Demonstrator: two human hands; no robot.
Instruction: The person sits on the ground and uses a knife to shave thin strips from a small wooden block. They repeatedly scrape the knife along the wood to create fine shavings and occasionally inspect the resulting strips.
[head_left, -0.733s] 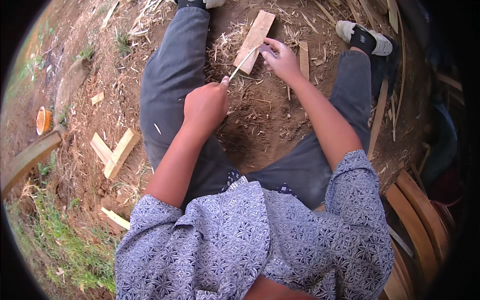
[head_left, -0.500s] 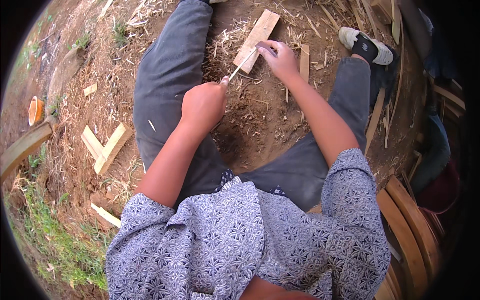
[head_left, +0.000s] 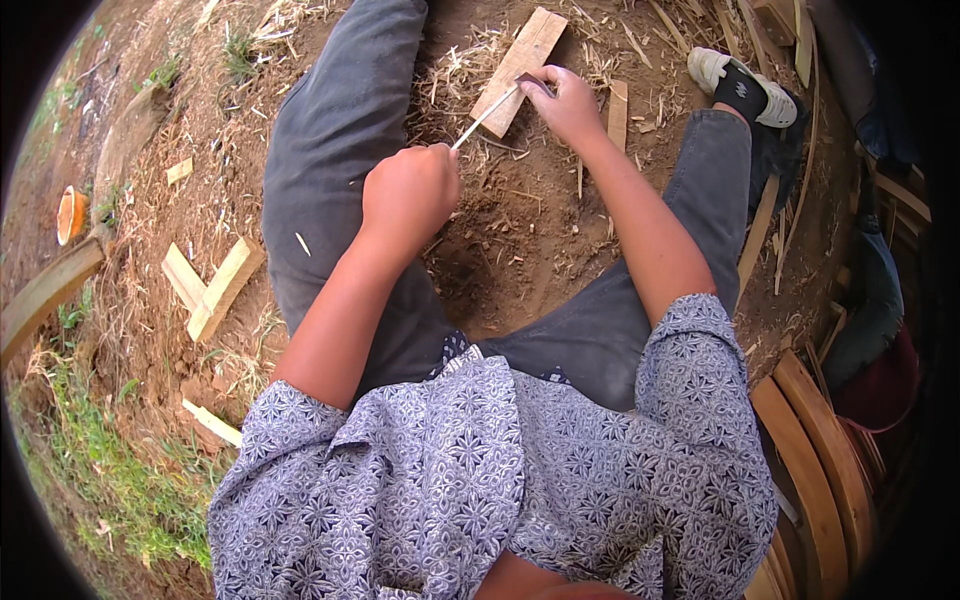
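Note:
A thin pale wooden stick (head_left: 487, 117) slants up and to the right between my hands. My left hand (head_left: 411, 194) is closed round its lower end, over my left thigh. With fingers pinched, my right hand (head_left: 564, 102) holds a small dark brown folded piece, perhaps sandpaper (head_left: 534, 83), against the stick's upper end. Whether it wraps fully round the stick is hidden by the fingers. Just beyond lies a flat wooden board (head_left: 522, 60) on the ground, and the stick crosses over its near part.
Shavings and a narrow wooden strip (head_left: 618, 118) lie between my outstretched legs. Two crossed offcuts (head_left: 222, 290) and an orange round object (head_left: 71, 215) are on the left. Curved wooden pieces (head_left: 805, 460) stack at right, near another person's clothed leg (head_left: 868, 300).
My left hand has turned slightly, so its thumb shows less. Both hands keep their hold, and the view has shifted a little.

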